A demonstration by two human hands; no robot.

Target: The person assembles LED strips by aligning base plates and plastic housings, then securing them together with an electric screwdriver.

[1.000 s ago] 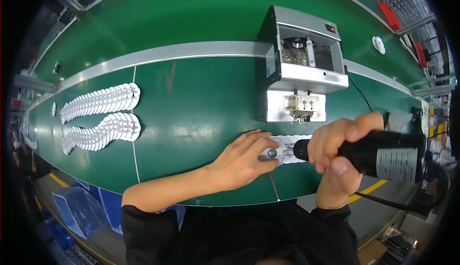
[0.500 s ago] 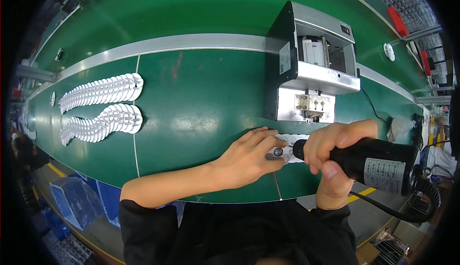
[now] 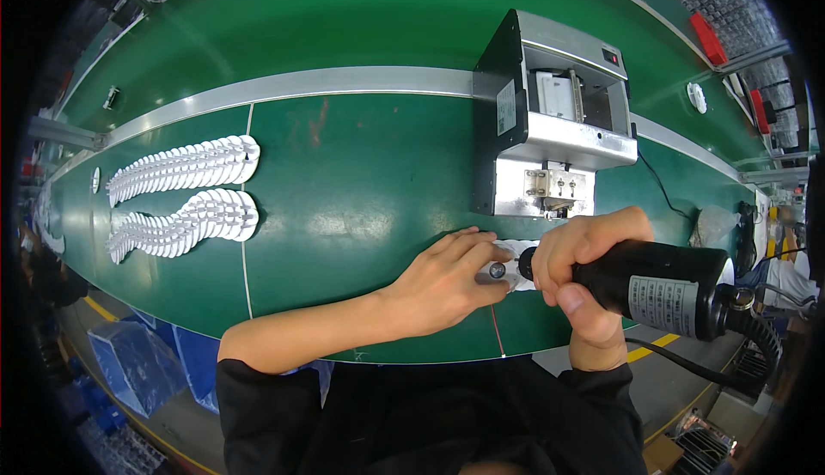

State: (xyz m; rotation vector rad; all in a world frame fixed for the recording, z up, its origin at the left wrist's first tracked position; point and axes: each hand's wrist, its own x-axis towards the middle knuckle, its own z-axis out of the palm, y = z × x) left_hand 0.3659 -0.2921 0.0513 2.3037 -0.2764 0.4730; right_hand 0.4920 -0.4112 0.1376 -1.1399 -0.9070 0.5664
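My right hand (image 3: pixel 589 264) is wrapped round a black electric screwdriver (image 3: pixel 679 273), held nearly level with its nose pointing left. The nose meets a small white plastic part (image 3: pixel 515 248) on the green bench. Holding that part from the left, my left hand (image 3: pixel 443 284) has its fingers bent over it and the thumb along the near side. A round dark metallic piece (image 3: pixel 498 270) shows between thumb and forefinger. From beneath comes a thin red wire (image 3: pixel 498 333), running toward the bench's near edge. The screwdriver's tip and much of the part are hidden by my hands.
A metal screw-feeder-like machine (image 3: pixel 550 123) stands just beyond my hands. Two long rows of overlapping white parts (image 3: pixel 185 166) (image 3: pixel 193 222) lie at the left. A black hose (image 3: pixel 760 337) trails from the screwdriver's back end. A clear plastic bag (image 3: pixel 711 226) lies at the right.
My right hand and the screwdriver have shifted slightly left, the nose closer over the white part. My left hand stays in place on it.
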